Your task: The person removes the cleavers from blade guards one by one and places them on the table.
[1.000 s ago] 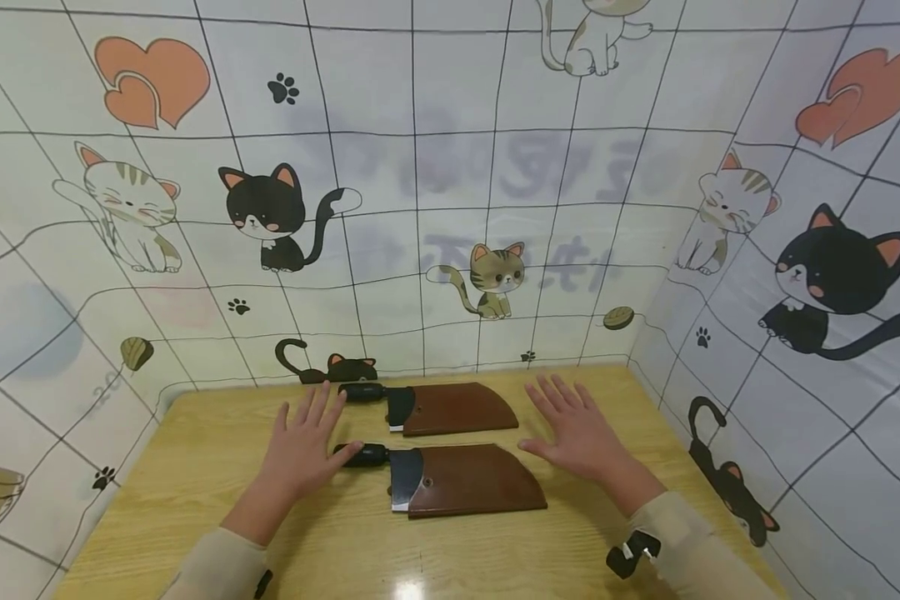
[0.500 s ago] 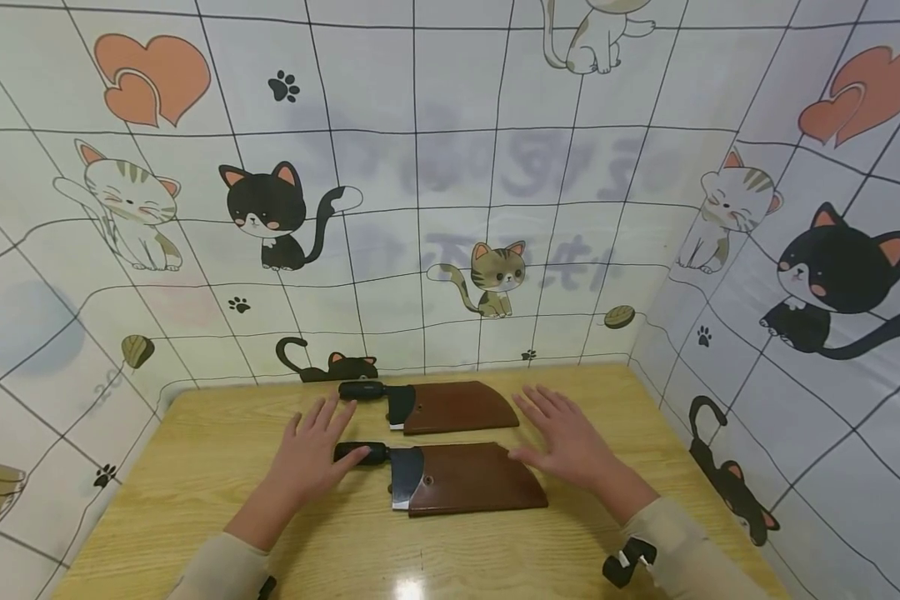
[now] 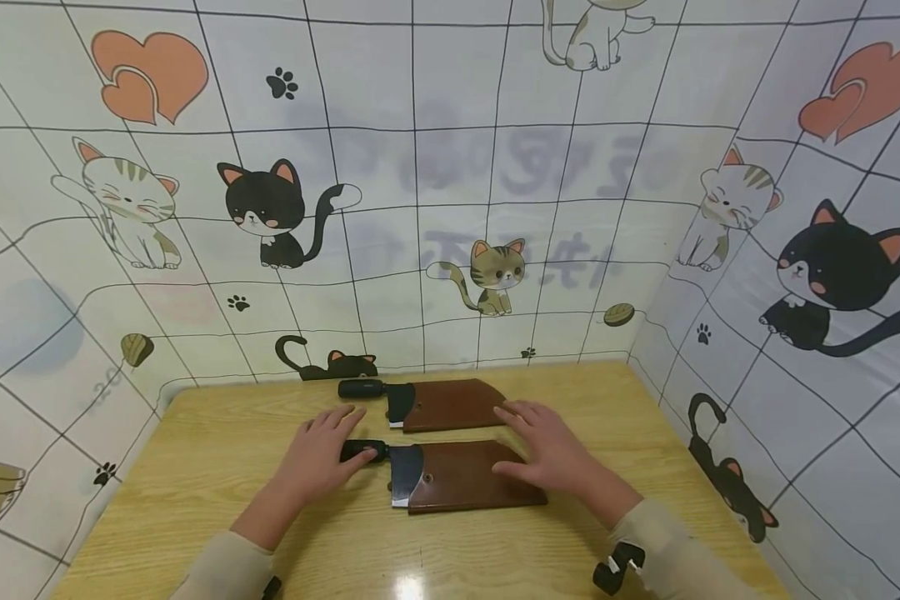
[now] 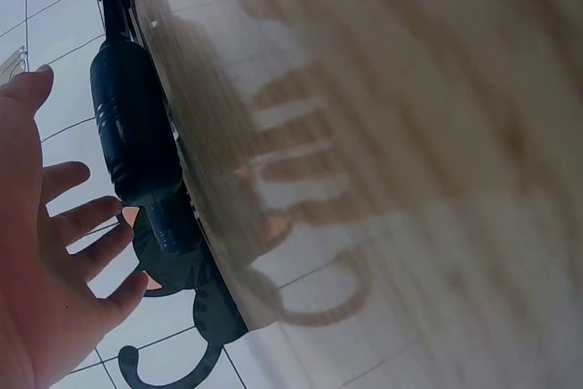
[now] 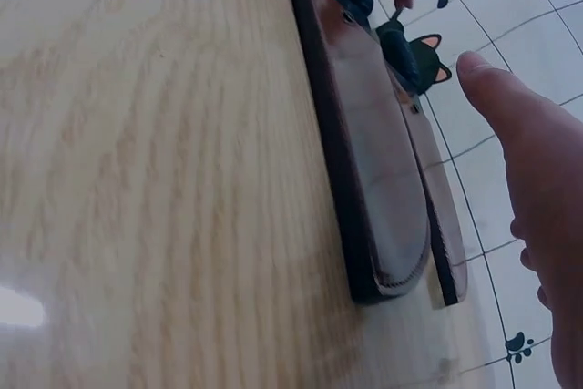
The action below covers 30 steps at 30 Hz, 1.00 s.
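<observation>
Two cleavers lie one behind the other, handles to the left, their blades in brown leather sheaths. My left hand (image 3: 317, 458) hovers by the black handle (image 3: 354, 451) of the front cleaver (image 3: 468, 477), its thumb overlapping the handle in the head view. A gap shows between those relaxed fingers and a black handle (image 4: 137, 125) in the left wrist view. Over the right end of the front sheath is my right hand (image 3: 551, 450), fingers loosely spread and fingertips overlapping the tip of the back cleaver (image 3: 446, 404). In the right wrist view its thumb stands apart from both sheaths.
A light wood-grain table (image 3: 195, 467) carries both cleavers. White cloth walls (image 3: 390, 300) with a black grid and cartoon cats enclose its back and sides. A black device (image 3: 617, 568) is worn at the right wrist, beside the sleeve.
Both hands have come inward and lower, the left toward the front handle, the right over the sheaths' right ends. Their fingers have bent slightly. The cleavers have not moved.
</observation>
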Each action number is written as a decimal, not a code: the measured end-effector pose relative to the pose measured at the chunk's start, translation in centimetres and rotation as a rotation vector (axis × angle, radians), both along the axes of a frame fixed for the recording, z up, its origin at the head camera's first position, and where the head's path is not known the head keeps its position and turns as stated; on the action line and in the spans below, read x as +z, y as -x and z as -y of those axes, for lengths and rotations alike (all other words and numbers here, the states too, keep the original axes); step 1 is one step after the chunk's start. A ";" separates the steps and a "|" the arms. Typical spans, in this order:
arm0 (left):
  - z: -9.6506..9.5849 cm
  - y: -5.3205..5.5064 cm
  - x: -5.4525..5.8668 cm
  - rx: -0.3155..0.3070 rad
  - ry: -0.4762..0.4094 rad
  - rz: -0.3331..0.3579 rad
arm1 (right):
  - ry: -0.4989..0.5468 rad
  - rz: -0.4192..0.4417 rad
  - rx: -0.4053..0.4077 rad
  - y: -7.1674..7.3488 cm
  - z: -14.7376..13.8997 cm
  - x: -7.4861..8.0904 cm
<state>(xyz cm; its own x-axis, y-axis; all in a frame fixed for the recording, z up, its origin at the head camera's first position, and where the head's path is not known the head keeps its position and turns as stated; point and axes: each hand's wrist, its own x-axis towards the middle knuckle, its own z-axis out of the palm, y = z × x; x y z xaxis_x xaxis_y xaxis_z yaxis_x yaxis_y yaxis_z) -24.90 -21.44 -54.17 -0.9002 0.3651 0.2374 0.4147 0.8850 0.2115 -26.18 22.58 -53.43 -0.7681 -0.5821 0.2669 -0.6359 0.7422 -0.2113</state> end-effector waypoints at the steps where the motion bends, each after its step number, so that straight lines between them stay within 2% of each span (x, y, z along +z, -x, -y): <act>1: -0.1 0.0 0.0 -0.006 -0.007 0.006 | -0.002 0.005 0.009 -0.1 0.2 -0.1; 8: -1.1 0.1 0.4 -0.042 -0.057 0.047 | 0.036 0.092 0.042 -0.6 2.1 -0.7; 17: -1.2 1.1 -0.5 -0.081 -0.103 0.091 | 0.030 0.156 0.086 -0.9 4.9 -1.3; 22: -1.2 1.5 -0.7 -0.105 -0.153 0.155 | -0.013 0.162 0.111 -0.8 6.4 -1.7; 30: -1.3 1.9 -0.8 -0.081 -0.217 0.260 | -0.060 0.167 0.097 -0.8 7.6 -2.5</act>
<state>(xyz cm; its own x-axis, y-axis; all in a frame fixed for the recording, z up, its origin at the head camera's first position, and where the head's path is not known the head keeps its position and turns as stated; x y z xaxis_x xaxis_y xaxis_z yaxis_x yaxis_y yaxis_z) -26.78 -20.15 -54.99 -0.9109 0.4041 0.0839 0.3894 0.7741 0.4991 -25.40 15.02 -55.92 -0.7383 -0.6665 0.1033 -0.6649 0.6936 -0.2773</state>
